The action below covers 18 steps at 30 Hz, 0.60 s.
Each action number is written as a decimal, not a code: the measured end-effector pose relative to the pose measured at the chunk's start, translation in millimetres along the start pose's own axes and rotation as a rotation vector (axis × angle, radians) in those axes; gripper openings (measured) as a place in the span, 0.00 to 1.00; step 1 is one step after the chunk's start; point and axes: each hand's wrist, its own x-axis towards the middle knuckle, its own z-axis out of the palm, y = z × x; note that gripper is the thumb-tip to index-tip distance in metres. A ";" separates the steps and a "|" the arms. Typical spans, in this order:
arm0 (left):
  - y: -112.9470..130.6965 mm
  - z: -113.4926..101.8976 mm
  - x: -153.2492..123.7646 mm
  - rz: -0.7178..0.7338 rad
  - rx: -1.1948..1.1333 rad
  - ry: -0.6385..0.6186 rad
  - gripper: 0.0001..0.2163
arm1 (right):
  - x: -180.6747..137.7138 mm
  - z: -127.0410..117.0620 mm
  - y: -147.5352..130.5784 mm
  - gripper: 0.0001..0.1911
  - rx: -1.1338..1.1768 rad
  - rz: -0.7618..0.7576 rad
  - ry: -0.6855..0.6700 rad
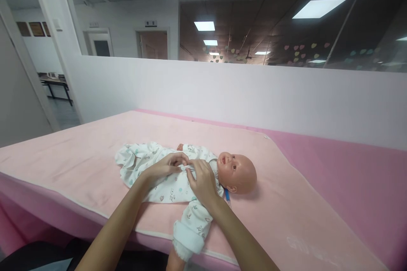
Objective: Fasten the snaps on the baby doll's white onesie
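A baby doll [238, 173] lies on its back with its bald head to the right. It wears a white patterned baby romper [178, 190], whose lower end is bunched up at the left. On the chest, my left hand [167, 165] pinches the front of the cloth. Close beside it, the fingers of my right hand [203, 180] are closed on the same part of the romper. The exact spot between the fingertips is partly hidden. One sleeve [190, 228] points toward me, its cuff folded back and the doll's arm showing beyond the table edge.
Under the doll, a pale pink blanket [89, 148] covers the table, with a darker pink cover [356, 173] at the right. A small blue strip [227, 196] shows by the doll's neck. Behind the table stands a low white wall [222, 93] with glass above.
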 end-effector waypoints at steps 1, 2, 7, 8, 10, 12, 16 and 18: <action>0.1 0.3 -0.1 -0.001 0.010 0.001 0.08 | -0.1 0.1 0.0 0.08 -0.003 -0.003 0.001; -0.1 0.5 -0.1 0.001 0.018 0.004 0.08 | -0.1 0.2 0.1 0.08 -0.005 -0.005 0.002; -2.5 0.2 1.1 0.016 0.064 0.014 0.10 | -0.1 0.6 0.2 0.08 -0.009 -0.015 0.010; -2.5 0.0 1.3 0.017 0.073 0.016 0.10 | 0.0 0.5 0.3 0.08 -0.005 -0.015 0.013; -2.0 -0.6 1.4 0.026 0.080 0.018 0.10 | -0.1 0.3 0.3 0.08 0.002 -0.009 0.014; -1.3 -1.3 0.8 0.041 0.078 0.017 0.09 | -0.3 -0.1 0.4 0.08 0.003 0.001 0.006; -3.9 -3.2 0.0 0.056 0.076 0.054 0.07 | -0.8 -0.1 0.8 0.07 -0.006 0.015 0.000; -6.8 -3.6 0.7 0.051 0.123 0.065 0.07 | -0.8 0.6 1.2 0.06 -0.009 0.015 0.005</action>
